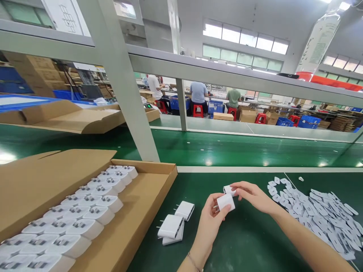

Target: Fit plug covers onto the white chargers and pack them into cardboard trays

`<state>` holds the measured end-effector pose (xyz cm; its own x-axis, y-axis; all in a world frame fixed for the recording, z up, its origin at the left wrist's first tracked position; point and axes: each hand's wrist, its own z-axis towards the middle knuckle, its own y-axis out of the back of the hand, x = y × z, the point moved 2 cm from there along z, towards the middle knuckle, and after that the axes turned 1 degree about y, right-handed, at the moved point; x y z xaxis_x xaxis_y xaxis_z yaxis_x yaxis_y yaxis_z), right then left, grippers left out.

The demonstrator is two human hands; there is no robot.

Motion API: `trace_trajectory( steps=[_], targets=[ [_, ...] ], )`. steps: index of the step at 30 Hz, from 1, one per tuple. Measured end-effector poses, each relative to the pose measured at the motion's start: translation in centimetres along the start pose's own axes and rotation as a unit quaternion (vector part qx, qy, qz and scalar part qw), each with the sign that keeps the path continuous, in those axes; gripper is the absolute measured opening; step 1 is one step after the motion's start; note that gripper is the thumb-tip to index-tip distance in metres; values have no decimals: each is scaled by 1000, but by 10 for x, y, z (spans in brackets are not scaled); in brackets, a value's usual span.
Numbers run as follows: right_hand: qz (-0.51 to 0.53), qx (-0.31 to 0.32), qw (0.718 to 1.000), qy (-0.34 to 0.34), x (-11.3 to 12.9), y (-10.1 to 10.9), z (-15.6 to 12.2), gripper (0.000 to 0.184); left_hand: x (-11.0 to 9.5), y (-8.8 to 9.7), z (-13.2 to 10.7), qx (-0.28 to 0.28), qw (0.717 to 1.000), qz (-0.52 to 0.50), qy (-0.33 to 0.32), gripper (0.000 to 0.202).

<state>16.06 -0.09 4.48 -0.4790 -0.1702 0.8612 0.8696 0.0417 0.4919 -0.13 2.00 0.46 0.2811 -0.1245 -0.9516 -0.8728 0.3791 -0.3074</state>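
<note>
My left hand (209, 223) is closed on a white charger block (226, 201), held above the green table. My right hand (252, 195) pinches a small white piece (228, 189) against the top of that block. Just left of my hands, three more white charger blocks (175, 224) lie on the mat, prongs pointing left. To the right spreads a pile of small flat white covers (317, 213).
A shallow cardboard box (133, 226) at the left holds two rows of several white chargers (82, 219). A grey frame post (124, 87) rises behind it. A green conveyor belt (241, 149) runs across. Other people sit on red stools far behind.
</note>
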Motion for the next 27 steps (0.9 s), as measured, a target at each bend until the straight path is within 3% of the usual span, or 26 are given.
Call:
trace_trajectory(
  steps=[3,8,12,16,18,21,24,27],
  targets=[
    [209,-33,975,-67,-10,-13,-18,34,1,-5,-2,25,994,105,-26,30],
    [281,-88,952,-87,-27,-28,-28,35,3,-12,-10,3,981,188,-44,27],
    [329,-93,935,-92,-31,-28,-26,34,0,-15,-13,-14,956,285,-69,27],
    [365,-104,920,-95,-35,-26,-26,35,-5,-9,-6,0,955,290,-58,26],
    [379,-118,913,-93,-36,-23,-29,35,-7,0,0,-14,932,355,-74,23],
    [388,-132,907,-93,-38,-15,-33,36,-7,13,9,-43,869,485,-89,22],
    [355,-135,919,-100,-40,-9,-34,40,-6,21,15,-74,839,529,-103,29],
    [320,-142,931,-104,-42,-9,-31,42,-2,19,18,-98,795,576,-165,38]
  ],
)
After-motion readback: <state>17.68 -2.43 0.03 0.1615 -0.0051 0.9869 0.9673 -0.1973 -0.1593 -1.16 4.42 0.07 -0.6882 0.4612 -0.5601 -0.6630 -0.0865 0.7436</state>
